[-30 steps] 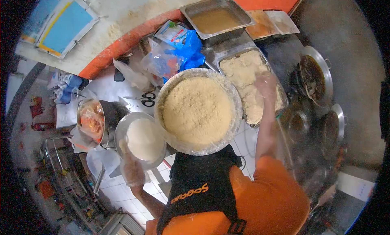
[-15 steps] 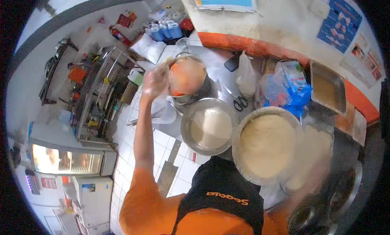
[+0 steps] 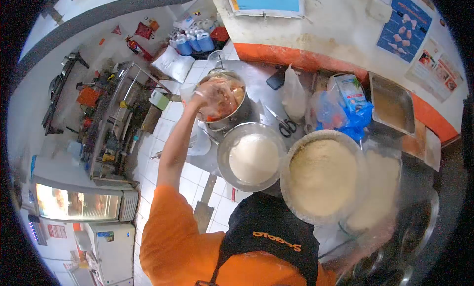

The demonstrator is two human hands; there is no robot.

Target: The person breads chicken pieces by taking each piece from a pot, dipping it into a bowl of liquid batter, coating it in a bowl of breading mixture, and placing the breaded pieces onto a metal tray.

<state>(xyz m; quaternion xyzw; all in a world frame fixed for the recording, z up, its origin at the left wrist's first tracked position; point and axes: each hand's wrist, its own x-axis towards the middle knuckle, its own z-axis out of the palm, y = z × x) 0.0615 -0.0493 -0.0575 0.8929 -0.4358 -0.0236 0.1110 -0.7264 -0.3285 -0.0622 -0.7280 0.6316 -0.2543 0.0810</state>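
Right, at the far left of the frame a metal rack stands above a lit display fridge. Your left arm rises from lower left of centre, and your left hand is over the mouth of the pot, above centre, at the reddish pieces heaped inside it; your fingers are partly hidden there, so I cannot tell whether they are spread or pinching anything. Just below that, near the centre, sits a metal bowl of pale liquid. Next come black-handled scissors, with a white plastic bag just above them, then right of centre a wide basin of pale powder. A blue bag lies above the basin, and beside it, at the upper right, is a rectangular pan. Your right hand, at lower right, is blurred by the near end of the powder-filled tray; I cannot tell its grip, or whether it touches the powder.
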